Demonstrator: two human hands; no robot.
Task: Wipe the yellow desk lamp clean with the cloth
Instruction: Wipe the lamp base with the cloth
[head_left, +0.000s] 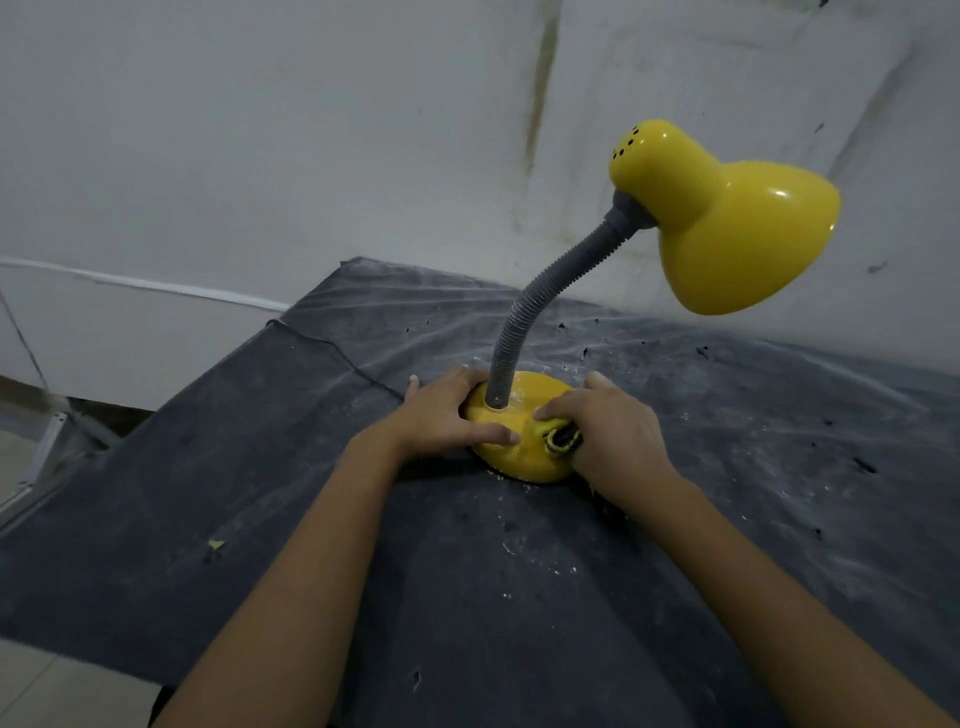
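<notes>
No legible text, label or number on the yellow desk lamp (727, 218) or elsewhere.

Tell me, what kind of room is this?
Probably a bare workroom or storage corner: a stained white wall, a dusty dark sheet-covered table, and a glossy yellow desk lamp.
</notes>
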